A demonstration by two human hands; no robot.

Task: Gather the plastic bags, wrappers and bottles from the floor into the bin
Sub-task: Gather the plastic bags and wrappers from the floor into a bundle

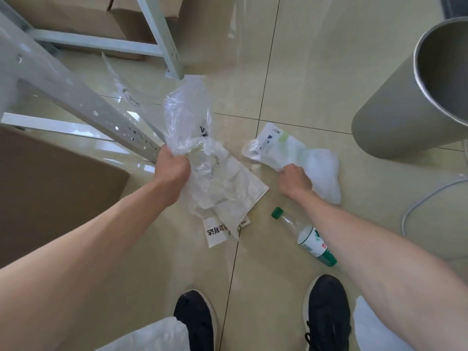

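Observation:
My left hand [172,165] is closed on a bunch of clear plastic bags [187,117] and a white printed wrapper [228,196], lifted above the floor. My right hand [293,179] grips a white plastic bag [321,168] with a labelled clear pouch [271,143] sticking up from it. A clear plastic bottle [307,236] with a green cap and green label lies on the tiles under my right forearm. The round metal bin [395,107] stands at the upper right, its mouth open.
A grey metal shelf frame [76,92] runs across the left, with cardboard boxes [76,19] behind it and a brown surface [50,188] at the left. Another clear bag [126,95] lies by the frame. A white cable [420,206] curls at the right. My black shoes [326,310] stand below.

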